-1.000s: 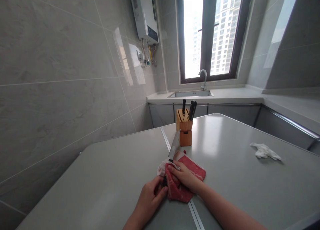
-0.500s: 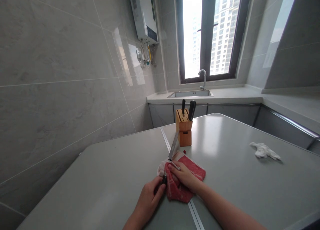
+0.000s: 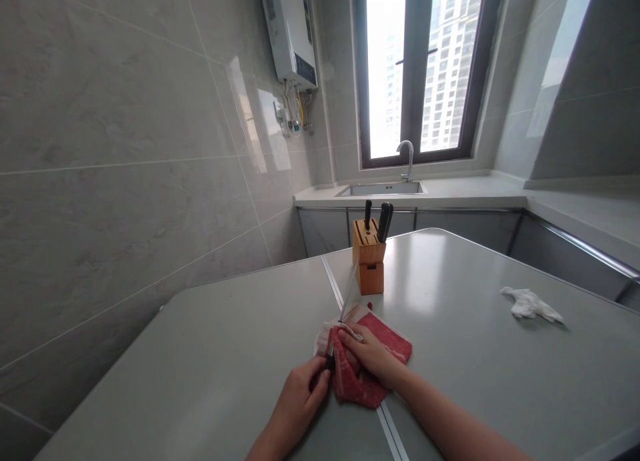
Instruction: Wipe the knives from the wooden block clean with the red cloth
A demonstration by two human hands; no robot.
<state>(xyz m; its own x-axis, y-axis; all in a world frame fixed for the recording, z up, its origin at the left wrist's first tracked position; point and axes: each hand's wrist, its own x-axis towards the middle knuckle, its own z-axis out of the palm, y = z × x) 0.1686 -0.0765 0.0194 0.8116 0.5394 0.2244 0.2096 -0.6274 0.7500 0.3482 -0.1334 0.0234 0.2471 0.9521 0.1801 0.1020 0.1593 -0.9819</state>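
My left hand (image 3: 306, 385) is closed round the black handle of a knife (image 3: 349, 293). Its blade points away from me toward the knife block (image 3: 369, 277) and shows as a thin line, nearly edge-on. With my right hand (image 3: 369, 347) I grip a red and white towel (image 3: 367, 389), which is folded over the blade near the handle. Part of the blade is hidden under the cloth. The rest of the towel spreads on the table to the right. The wooden block stands upright just beyond, with several black-handled knives in its top.
A crumpled white cloth or tissue (image 3: 531, 305) lies at the right of the grey table (image 3: 225, 354). A tiny red object (image 3: 370, 306) is in front of the block. Behind are a counter with a sink (image 3: 383, 189) and a faucet (image 3: 410, 159).
The knife has rolled in my left hand: its blade showed a broader flat side before and now appears thin. My right hand and the towel have stayed nearly in place.
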